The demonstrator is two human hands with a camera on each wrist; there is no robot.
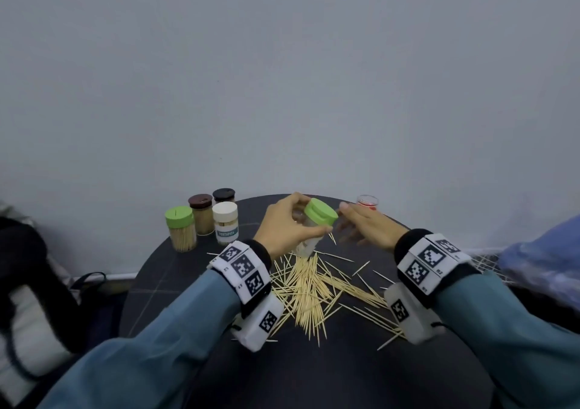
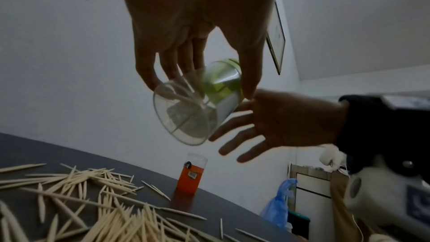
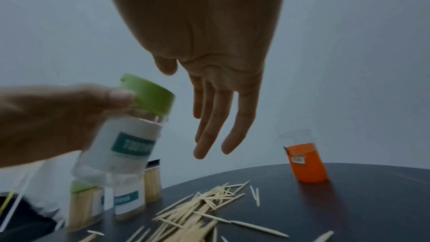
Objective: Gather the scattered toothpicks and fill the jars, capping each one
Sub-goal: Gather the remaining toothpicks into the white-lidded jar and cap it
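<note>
**Green-capped jar held tilted over spilled toothpicks**

Head view: the left hand (image 1: 284, 225) grips a clear jar (image 1: 309, 245), tilted, its green lid (image 1: 320, 214) on, above a heap of toothpicks (image 1: 314, 286) on a dark round table (image 1: 188, 286). The right hand (image 1: 365, 225) hovers just beside the lid at 3 o'clock, fingers extended, holding nothing. At 10 o'clock stand four capped jars: green-topped (image 1: 180, 232), brown-topped (image 1: 201, 214), black-topped (image 1: 224, 195) and white-topped (image 1: 225, 223), at least three packed with toothpicks. An orange-labelled jar (image 1: 367, 202) stands alone at 1 o'clock.

Left wrist view: seen from beneath, the held jar's clear base (image 2: 186, 115) shows only a few toothpicks inside. The orange jar (image 2: 191, 176) has no cap; its contents cannot be told.

Right wrist view: the held jar's white label (image 3: 130, 144) with a teal panel shows, which the other views hide. Three of the standing jars appear behind it.
</note>
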